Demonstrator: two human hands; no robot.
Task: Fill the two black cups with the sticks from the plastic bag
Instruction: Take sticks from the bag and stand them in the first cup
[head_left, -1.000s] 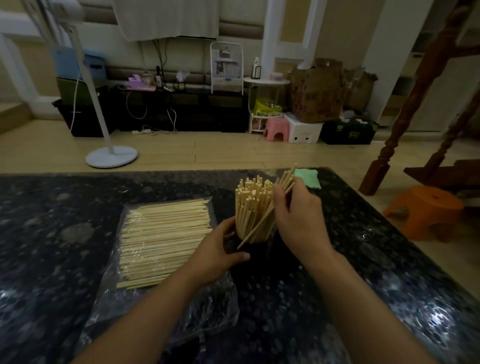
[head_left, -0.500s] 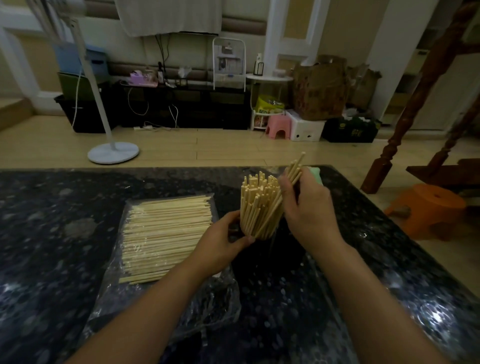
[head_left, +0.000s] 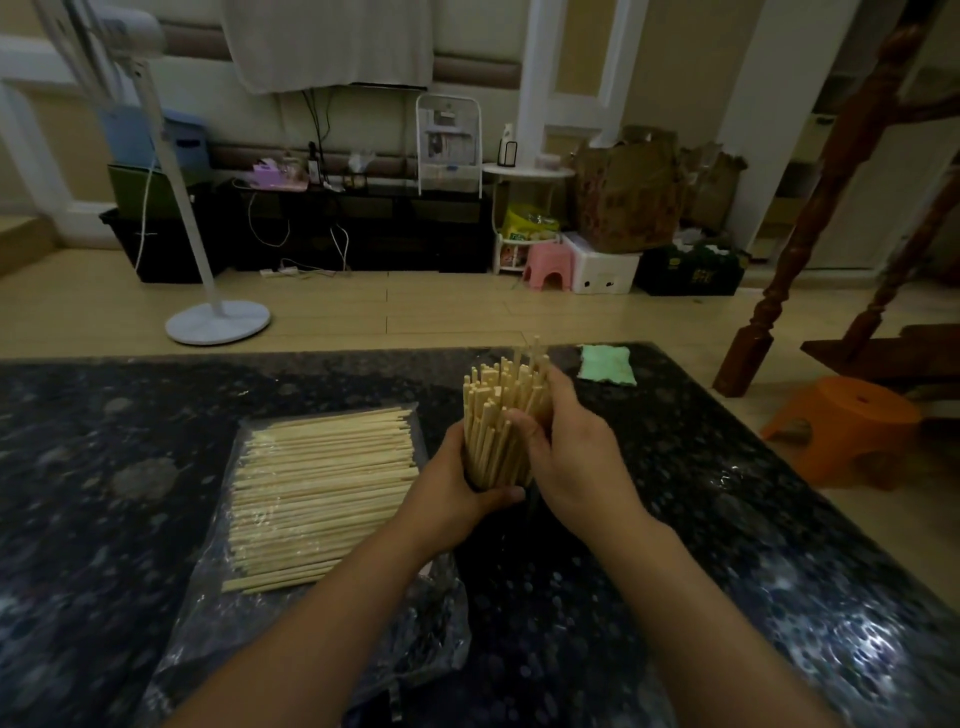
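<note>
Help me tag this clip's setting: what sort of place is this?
Probably a home living room: a standing fan, a low media console with cables and small plastic stools on a wood floor.

table (head_left: 130, 415) fills lower frame. bag (head_left: 291, 613) of sticks (head_left: 322, 488) left of centre on it. upright stick bundle (head_left: 498, 415) at centre between left hand (head_left: 452, 493) and right hand (head_left: 576, 467). cloth (head_left: 607, 365) behind them, upper right of table.

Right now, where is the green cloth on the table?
In the head view the green cloth lies near the far edge of the dark table, right of centre, just behind and right of the upright sticks that both hands hold.
</note>
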